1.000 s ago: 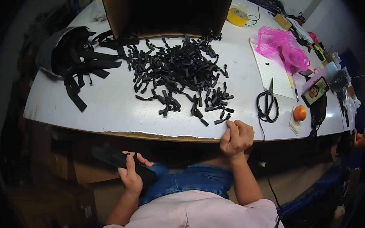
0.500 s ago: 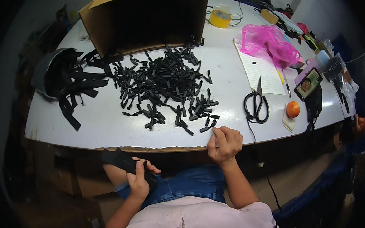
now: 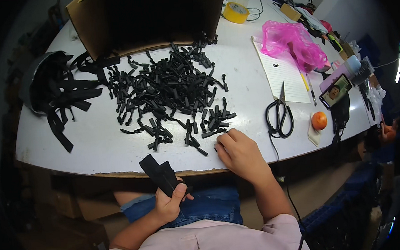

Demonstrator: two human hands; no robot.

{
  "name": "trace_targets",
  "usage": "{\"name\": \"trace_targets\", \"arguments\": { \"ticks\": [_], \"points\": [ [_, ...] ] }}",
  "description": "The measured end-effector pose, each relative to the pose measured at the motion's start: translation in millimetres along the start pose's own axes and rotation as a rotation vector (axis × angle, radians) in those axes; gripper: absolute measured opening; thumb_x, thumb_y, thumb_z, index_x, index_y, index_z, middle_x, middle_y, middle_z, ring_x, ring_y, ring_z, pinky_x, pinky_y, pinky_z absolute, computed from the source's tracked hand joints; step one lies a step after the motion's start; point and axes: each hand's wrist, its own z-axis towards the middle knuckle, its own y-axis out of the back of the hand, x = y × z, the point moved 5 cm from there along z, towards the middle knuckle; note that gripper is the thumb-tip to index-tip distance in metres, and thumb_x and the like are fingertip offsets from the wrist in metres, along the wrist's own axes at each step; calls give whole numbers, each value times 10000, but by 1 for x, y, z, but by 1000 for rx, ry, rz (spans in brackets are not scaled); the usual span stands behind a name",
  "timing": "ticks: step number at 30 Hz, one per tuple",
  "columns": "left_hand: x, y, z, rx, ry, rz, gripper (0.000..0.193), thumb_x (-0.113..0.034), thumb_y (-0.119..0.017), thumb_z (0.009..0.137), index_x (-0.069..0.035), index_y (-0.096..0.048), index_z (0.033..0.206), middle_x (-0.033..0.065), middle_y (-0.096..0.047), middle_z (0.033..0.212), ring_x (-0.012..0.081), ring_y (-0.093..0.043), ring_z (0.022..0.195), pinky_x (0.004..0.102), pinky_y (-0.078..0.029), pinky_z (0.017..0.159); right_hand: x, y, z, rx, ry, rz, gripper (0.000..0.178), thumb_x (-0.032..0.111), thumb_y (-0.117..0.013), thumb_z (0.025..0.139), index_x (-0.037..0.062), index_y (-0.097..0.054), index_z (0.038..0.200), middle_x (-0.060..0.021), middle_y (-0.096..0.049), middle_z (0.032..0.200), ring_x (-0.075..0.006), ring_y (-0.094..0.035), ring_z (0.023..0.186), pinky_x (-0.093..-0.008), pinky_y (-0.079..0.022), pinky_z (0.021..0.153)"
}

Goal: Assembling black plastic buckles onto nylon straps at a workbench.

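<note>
My left hand (image 3: 172, 203) is closed round black fabric strips (image 3: 159, 173), thumb on top, in front of the table's near edge. Their wide ends stick up above the fist. On the white table, my right hand (image 3: 242, 157) has its fingers curled together at the near edge of a heap of small black plastic pieces (image 3: 174, 83). A dark bit shows at its fingertips; the back of the hand hides most of it. Each piece in the heap looks like a short block with a thin looped end. Several lie loose between the heap and my right hand.
Behind the heap a cardboard box (image 3: 82, 29) lies open toward me. More black straps (image 3: 80, 84) spill from a bag on the left. To the right are scissors (image 3: 279, 115), lined paper (image 3: 279, 76), a pink plastic bag (image 3: 291, 44), an orange fruit (image 3: 319, 121), a phone (image 3: 336, 91) and yellow tape (image 3: 236, 13).
My left hand has risen and moved right with the black strips, toward the table edge. My right hand has turned and closed over the loose pieces at its fingertips. The view has shifted slightly.
</note>
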Motion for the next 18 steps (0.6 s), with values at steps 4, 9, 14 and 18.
{"name": "trace_targets", "arguments": {
  "ticks": [4,9,14,18],
  "points": [
    [7,-5,-1,14,88,-18,137,-118,-444,839,18,-451,824,49,-442,635,90,-424,507,276,-467,521,-4,-6,1,162,-102,-128,104,87,-517,717,24,-435,716,-137,-476,641,-300,-515,529,-376,-429,465],
    [5,5,-3,-88,50,-68,116,-98,-450,827,13,-463,796,57,-462,632,104,-450,501,266,-457,499,-6,-15,5,187,-134,-121,93,70,-490,698,14,-417,712,-159,-498,625,-332,-519,523,-403,-434,484],
    [3,8,-4,-178,116,-120,121,-100,-481,815,18,-488,788,56,-481,650,122,-485,505,247,-434,475,-16,-14,13,260,-148,-31,94,74,-485,689,4,-426,711,-199,-533,617,-364,-529,578,-430,-426,545],
    [-5,5,-1,-147,168,8,147,-134,-539,793,11,-515,799,64,-510,662,118,-481,469,226,-408,436,-17,-9,16,340,-134,-70,103,74,-499,663,8,-439,717,-173,-535,586,-350,-535,569,-416,-424,543]
  ]
}}
